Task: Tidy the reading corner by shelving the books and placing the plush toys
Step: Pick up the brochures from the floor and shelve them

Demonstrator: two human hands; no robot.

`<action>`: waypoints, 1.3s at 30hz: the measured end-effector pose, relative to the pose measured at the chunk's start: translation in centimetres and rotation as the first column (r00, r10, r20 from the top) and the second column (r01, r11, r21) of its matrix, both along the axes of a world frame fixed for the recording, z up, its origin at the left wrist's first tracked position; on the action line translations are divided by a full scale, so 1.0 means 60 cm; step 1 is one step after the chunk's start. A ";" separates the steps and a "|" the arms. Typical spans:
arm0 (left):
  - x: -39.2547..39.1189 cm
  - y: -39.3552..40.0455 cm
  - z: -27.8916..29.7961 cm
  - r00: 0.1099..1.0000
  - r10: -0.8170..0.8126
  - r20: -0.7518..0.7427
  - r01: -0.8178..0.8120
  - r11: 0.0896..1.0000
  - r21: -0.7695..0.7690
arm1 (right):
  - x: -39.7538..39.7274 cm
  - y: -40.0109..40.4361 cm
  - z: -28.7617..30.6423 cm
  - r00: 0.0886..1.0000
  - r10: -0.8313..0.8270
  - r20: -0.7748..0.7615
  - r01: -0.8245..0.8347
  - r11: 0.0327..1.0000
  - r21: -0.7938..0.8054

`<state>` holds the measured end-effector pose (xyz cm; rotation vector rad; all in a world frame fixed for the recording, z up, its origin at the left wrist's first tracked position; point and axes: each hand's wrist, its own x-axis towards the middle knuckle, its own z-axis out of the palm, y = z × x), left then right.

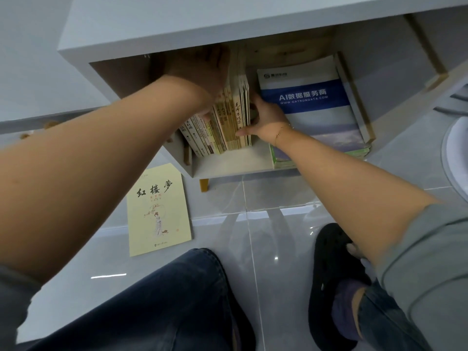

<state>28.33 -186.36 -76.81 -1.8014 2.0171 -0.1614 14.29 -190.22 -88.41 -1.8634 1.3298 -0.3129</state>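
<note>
Head view: shelving partly done, row of books [222, 122] upright in the shelf [228, 163], left hand [202, 69] pressing its top, right hand [263, 117] apparently pinching its end, yellow book [158, 209] left on floor, no plush toys seen.

left hand [200, 69] fingers hidden behind upright books [228, 122], shelf [177, 29] top cropped

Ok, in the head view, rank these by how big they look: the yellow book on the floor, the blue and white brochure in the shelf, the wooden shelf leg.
1-2. Blue and white brochure and yellow book: they look alike in size, so I won't rank them; the book also lies nearer the camera.
3. Wooden shelf leg: clearly smallest.
</note>
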 end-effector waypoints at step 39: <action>0.045 0.410 0.101 0.496 0.412 -0.764 -0.419 0.884 0.205 | 0.021 0.258 0.264 0.989 0.128 0.071 -0.143 0.948 0.285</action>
